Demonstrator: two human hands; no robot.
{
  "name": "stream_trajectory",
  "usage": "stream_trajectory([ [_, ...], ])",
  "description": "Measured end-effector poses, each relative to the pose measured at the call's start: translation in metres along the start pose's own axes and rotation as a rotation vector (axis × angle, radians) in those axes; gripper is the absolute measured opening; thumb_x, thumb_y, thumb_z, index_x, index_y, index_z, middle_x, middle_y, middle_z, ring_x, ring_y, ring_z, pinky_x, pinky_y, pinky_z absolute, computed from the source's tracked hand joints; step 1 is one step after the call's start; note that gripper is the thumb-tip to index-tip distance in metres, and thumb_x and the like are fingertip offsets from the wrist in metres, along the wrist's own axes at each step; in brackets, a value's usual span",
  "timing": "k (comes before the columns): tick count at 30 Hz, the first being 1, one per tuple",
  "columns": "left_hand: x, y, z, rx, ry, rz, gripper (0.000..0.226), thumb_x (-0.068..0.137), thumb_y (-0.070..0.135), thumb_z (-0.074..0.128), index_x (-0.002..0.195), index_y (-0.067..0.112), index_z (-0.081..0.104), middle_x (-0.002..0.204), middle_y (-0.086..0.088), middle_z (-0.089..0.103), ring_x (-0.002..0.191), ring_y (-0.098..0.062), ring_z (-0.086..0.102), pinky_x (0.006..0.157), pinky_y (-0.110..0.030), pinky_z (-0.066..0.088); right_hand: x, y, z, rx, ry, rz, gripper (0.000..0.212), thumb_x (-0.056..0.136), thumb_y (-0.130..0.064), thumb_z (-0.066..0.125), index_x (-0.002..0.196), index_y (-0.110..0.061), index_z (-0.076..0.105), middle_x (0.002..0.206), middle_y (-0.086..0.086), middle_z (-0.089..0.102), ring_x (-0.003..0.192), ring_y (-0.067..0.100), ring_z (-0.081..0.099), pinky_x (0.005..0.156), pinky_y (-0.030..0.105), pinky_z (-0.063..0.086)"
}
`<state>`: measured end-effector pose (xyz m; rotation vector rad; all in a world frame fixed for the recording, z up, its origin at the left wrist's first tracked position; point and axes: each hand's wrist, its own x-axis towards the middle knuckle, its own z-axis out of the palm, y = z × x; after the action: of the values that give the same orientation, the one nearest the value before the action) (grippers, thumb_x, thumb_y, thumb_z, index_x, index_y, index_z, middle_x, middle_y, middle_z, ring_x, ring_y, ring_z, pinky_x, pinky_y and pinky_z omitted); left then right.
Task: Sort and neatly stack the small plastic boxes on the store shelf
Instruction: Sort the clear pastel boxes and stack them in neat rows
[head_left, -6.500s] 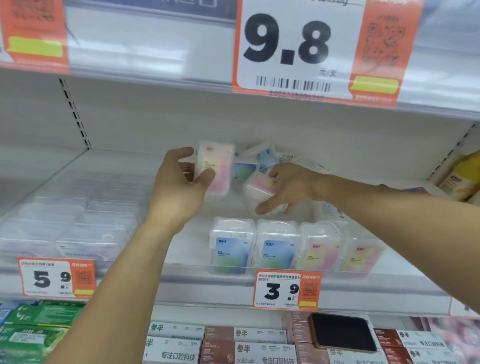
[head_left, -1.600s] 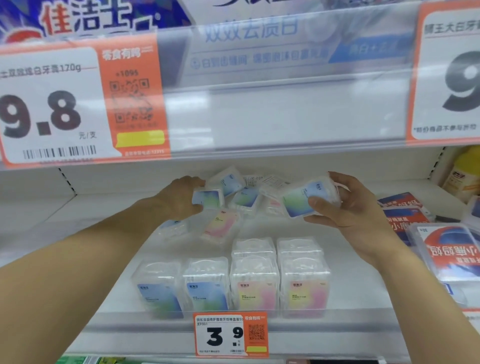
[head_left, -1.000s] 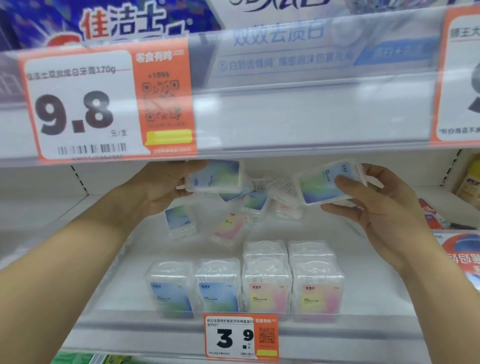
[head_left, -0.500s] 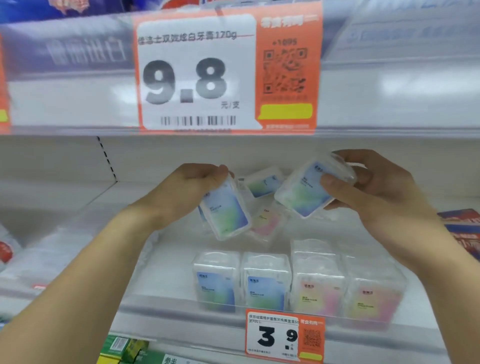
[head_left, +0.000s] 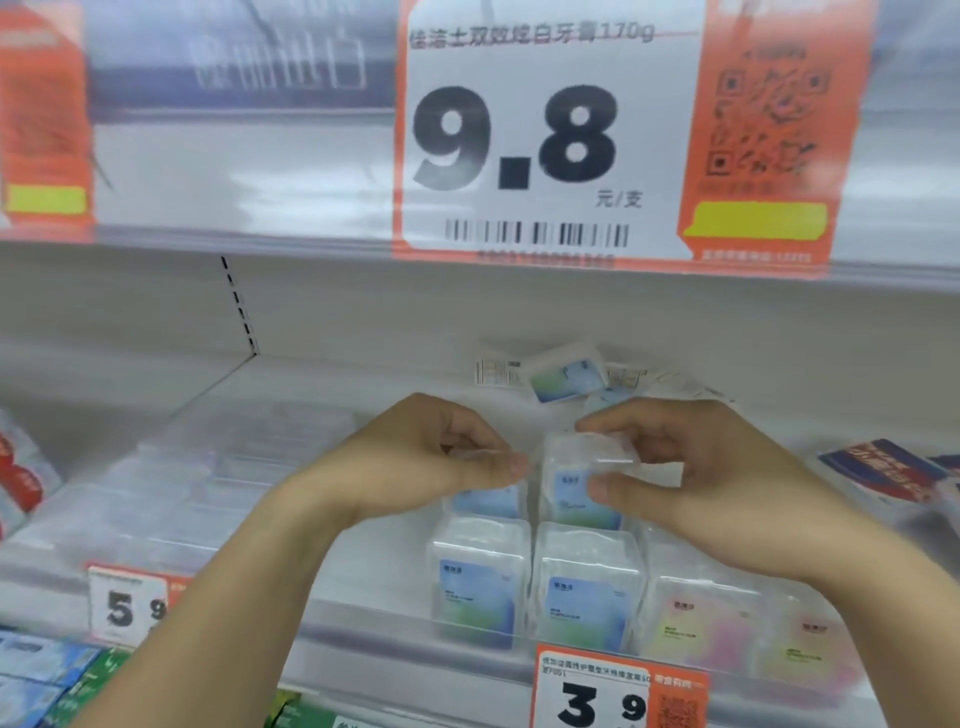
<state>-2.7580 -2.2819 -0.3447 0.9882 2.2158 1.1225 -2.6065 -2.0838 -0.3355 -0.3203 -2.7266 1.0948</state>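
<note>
A white metal store shelf (head_left: 363, 374) with a slotted back panel (head_left: 239, 306) sits beneath an upper shelf's clear plastic rail (head_left: 234, 171) carrying an orange-and-white price label (head_left: 545, 135); lighting is even.

Left hand (head_left: 415, 467) hides most of, seemingly, a blue box (head_left: 485, 501).

Large 9.8 price tag (head_left: 613, 140) overhead; 3.9 tag (head_left: 618, 693), 5.9 tag (head_left: 127, 605) on shelf edge.

Price tags read 9.8 (head_left: 514, 137), 3.9 (head_left: 597, 704) and 5.9 (head_left: 130, 608)
</note>
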Motion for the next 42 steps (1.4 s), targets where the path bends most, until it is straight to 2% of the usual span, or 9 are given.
stream_trajectory([
  [6, -0.006, -0.005, 0.002, 0.053, -0.084, -0.089, 0.043, 0.079, 0.071, 0.057, 0.104, 0.04, 0.073, 0.106, 0.025, 0.07, 0.107, 0.005, 0.061, 0.103, -0.027, 0.043, 0.002, 0.002, 0.003, -0.145, -0.112, 0.032, 0.027, 0.083, -0.054, 0.066, 0.109, -0.047, 0.065, 0.107, -0.033, 0.062, 0.099, -0.018, 0.056, 0.086, 0.009, 0.043],
  [9, -0.007, -0.007, 0.004, 0.033, -0.061, -0.136, 0.032, 0.088, 0.061, 0.053, 0.105, 0.04, 0.072, 0.101, 0.029, 0.07, 0.098, 0.009, 0.062, 0.09, -0.015, 0.044, 0.003, 0.001, 0.003, -0.19, -0.111, 0.051, 0.029, 0.086, -0.06, 0.057, 0.111, -0.046, 0.064, 0.104, -0.03, 0.063, 0.098, -0.013, 0.058, 0.086, 0.012, 0.045],
  [18, -0.006, -0.008, 0.005, 0.029, -0.056, -0.144, 0.035, 0.088, 0.057, 0.056, 0.091, 0.027, 0.074, 0.092, 0.011, 0.073, 0.091, -0.004, 0.064, 0.087, -0.021, 0.047, 0.004, -0.001, 0.0, -0.173, -0.174, 0.064, 0.021, 0.085, -0.057, 0.061, 0.101, -0.045, 0.067, 0.098, -0.02, 0.069, 0.094, -0.004, 0.064, 0.09, 0.029, 0.052],
  [22, -0.01, -0.005, 0.003, 0.046, -0.086, -0.144, 0.042, 0.09, 0.052, 0.057, 0.063, 0.02, 0.052, 0.063, 0.006, 0.045, 0.066, -0.008, 0.044, 0.072, -0.02, 0.039, 0.002, -0.002, -0.001, -0.129, -0.234, 0.025, 0.023, 0.08, -0.06, 0.064, 0.096, -0.044, 0.069, 0.095, -0.02, 0.072, 0.091, 0.001, 0.067, 0.091, 0.035, 0.053],
  [25, -0.011, -0.002, 0.002, 0.055, -0.117, -0.12, 0.045, 0.092, 0.048, 0.057, 0.066, 0.015, 0.041, 0.069, 0.001, 0.031, 0.064, -0.01, 0.034, 0.068, -0.023, 0.032, 0.002, -0.003, -0.001, -0.115, -0.227, 0.028, 0.016, 0.083, -0.053, 0.066, 0.092, -0.041, 0.072, 0.092, -0.022, 0.072, 0.09, -0.003, 0.067, 0.089, 0.03, 0.054],
  [30, -0.01, -0.008, 0.0, 0.055, -0.162, -0.109, 0.052, 0.089, 0.057, 0.055, 0.087, 0.005, 0.061, 0.077, 0.006, 0.051, 0.076, -0.009, 0.049, 0.084, -0.025, 0.042, 0.001, -0.006, 0.0, -0.124, -0.214, 0.045, 0.012, 0.086, -0.048, 0.065, 0.09, -0.039, 0.073, 0.091, -0.024, 0.072, 0.091, -0.007, 0.065, 0.09, 0.026, 0.053],
  [34, -0.013, -0.007, 0.002, 0.049, -0.163, -0.104, 0.037, 0.093, 0.054, 0.05, 0.103, 0.026, 0.072, 0.1, 0.019, 0.071, 0.099, -0.005, 0.063, 0.098, -0.026, 0.044, 0.0, -0.005, 0.0, -0.131, -0.214, 0.062, 0.013, 0.085, -0.05, 0.065, 0.095, -0.044, 0.07, 0.093, -0.024, 0.072, 0.092, -0.005, 0.067, 0.091, 0.029, 0.053],
  [37, -0.015, -0.003, 0.004, 0.015, -0.152, -0.096, 0.031, 0.094, 0.051, 0.049, 0.113, 0.037, 0.07, 0.112, 0.027, 0.068, 0.111, 0.005, 0.059, 0.102, -0.022, 0.041, -0.001, -0.005, -0.001, -0.133, -0.2, 0.079, 0.015, 0.082, -0.053, 0.067, 0.096, -0.047, 0.068, 0.092, -0.023, 0.072, 0.09, -0.006, 0.066, 0.091, 0.028, 0.053],
  [42, -0.012, -0.007, 0.007, 0.019, -0.167, -0.071, 0.035, 0.095, 0.053, 0.049, 0.116, 0.034, 0.069, 0.118, 0.023, 0.067, 0.117, 0.005, 0.056, 0.109, -0.026, 0.036, -0.002, -0.006, -0.002, -0.137, -0.186, 0.07, 0.019, 0.08, -0.055, 0.069, 0.095, -0.045, 0.068, 0.09, -0.023, 0.072, 0.088, -0.007, 0.066, 0.091, 0.029, 0.053],
])
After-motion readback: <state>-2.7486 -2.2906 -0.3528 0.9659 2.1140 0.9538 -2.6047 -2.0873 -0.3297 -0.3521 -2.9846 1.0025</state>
